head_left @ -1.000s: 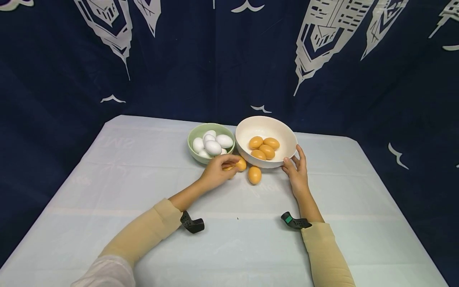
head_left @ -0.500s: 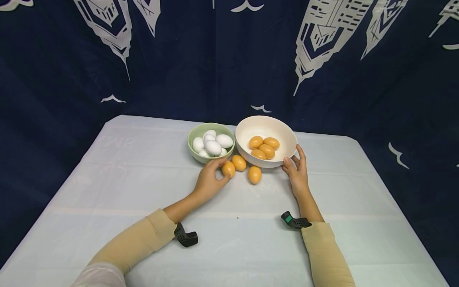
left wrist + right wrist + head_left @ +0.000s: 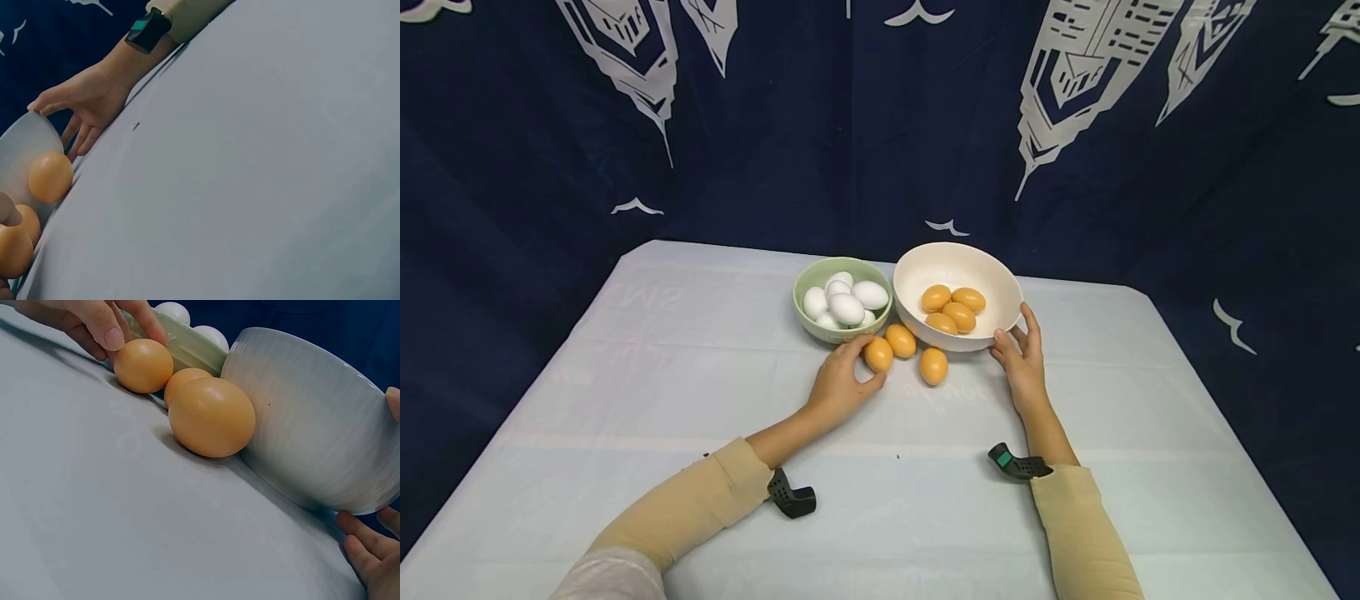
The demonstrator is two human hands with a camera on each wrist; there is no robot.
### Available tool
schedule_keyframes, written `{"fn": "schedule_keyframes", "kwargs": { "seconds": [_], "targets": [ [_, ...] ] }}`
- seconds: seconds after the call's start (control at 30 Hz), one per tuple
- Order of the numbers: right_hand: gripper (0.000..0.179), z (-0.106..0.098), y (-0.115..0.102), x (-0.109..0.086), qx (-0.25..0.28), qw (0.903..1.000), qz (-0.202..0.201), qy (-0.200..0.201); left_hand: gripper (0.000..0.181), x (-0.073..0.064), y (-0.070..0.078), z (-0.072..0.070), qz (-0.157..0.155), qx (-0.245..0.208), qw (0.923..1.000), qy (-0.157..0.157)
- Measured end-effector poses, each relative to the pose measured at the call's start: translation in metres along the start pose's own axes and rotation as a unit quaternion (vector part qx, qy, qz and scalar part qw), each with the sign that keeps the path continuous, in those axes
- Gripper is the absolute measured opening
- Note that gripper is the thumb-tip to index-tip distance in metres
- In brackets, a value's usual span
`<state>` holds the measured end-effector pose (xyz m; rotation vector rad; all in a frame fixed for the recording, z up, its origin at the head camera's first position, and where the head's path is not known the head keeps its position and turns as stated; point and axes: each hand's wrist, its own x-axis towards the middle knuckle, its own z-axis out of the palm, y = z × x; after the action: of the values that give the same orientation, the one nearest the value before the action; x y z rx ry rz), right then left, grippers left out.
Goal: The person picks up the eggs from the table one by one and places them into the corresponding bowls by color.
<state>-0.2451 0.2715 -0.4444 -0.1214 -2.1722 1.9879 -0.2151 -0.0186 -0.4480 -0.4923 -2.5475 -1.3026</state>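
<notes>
In the head view, my left hand [image 3: 841, 382] curves loosely around the leftmost brown egg [image 3: 878, 355], which rests on the table; the thumb stands slightly off it, fingertips right at its far side. Two more brown eggs lie beside it, a middle egg [image 3: 900, 341] and a nearer egg [image 3: 933, 367]. My right hand [image 3: 1022, 360] holds the large cream bowl [image 3: 951, 258] by its right side, thumb at the rim and fingers lower down. Several brown eggs sit in that bowl. In the right wrist view, the left thumb [image 3: 107, 331] overlaps the edge of its egg.
A green bowl [image 3: 802, 321] of several white eggs [image 3: 846, 310] stands left of the cream bowl. Both are near the far edge of the white-covered table [image 3: 895, 517]. Behind hangs a dark blue patterned cloth [image 3: 850, 125].
My left hand has drawn back left and toward me from the middle egg to the leftmost one, and its thumb has spread slightly. The right hand and bowls have not moved.
</notes>
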Motion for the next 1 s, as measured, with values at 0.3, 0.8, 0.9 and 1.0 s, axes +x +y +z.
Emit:
{"fn": "schedule_keyframes", "kwargs": {
  "seconds": [0.3,0.8,0.9,1.0],
  "targets": [
    [0.072,0.0001,0.0001,-0.0009,0.0,1.0,-0.002,0.001,0.065,0.0051,-0.0011,0.004,0.005,0.036,0.9989,-0.03],
    [0.073,-0.0011,-0.0012,0.0014,-0.001,0.9999,0.01,-0.006,0.059,0.0072,-0.0055,0.0082,0.031,0.071,0.997,-0.01],
    [0.073,-0.0007,-0.0006,0.0003,0.001,1.0,0.001,-0.003,0.057,0.0063,-0.0055,0.0078,0.036,0.056,0.9978,0.0],
    [0.072,-0.0004,-0.0005,-0.0005,0.003,1.0,-0.006,-0.002,0.055,0.0057,-0.0057,0.0071,0.039,0.045,0.9982,0.005]
  ]
}}
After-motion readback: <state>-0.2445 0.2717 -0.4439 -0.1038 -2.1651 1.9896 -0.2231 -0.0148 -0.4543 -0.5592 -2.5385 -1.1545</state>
